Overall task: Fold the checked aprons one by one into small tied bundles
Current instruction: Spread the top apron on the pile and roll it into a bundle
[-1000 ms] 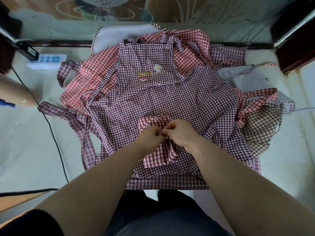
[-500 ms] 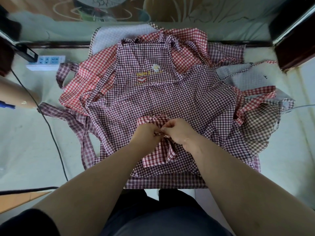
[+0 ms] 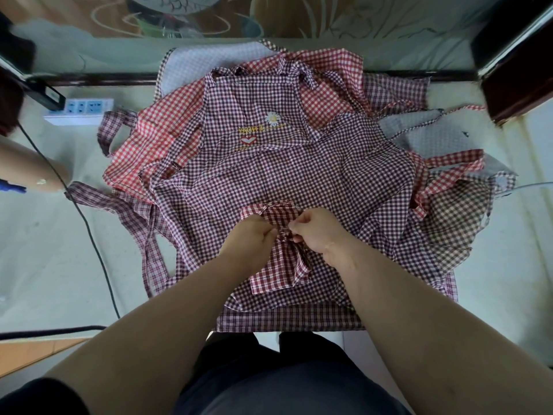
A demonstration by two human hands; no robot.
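A small folded bundle of dark red checked apron [image 3: 276, 265] lies on top of a spread purple checked apron [image 3: 269, 175] with a daisy emblem. My left hand [image 3: 251, 238] and my right hand [image 3: 317, 232] pinch the bundle's straps at its middle, close together but a little apart, each gripping cloth. Under the purple apron lie a red checked apron [image 3: 149, 136] at the left and back, a brown checked apron [image 3: 457, 223] at the right and a pale dotted one [image 3: 425, 136].
A white power strip [image 3: 80, 110] sits at the back left, and a black cable [image 3: 89, 232] runs from it down the pale surface. Someone else's arm [image 3: 30, 166] reaches in at the left edge. A dark wooden post [image 3: 517, 73] stands at the back right.
My hands, pressed together on the straps a second ago, have drawn slightly apart, pulling the strap ends sideways. The aprons underneath lie as before.
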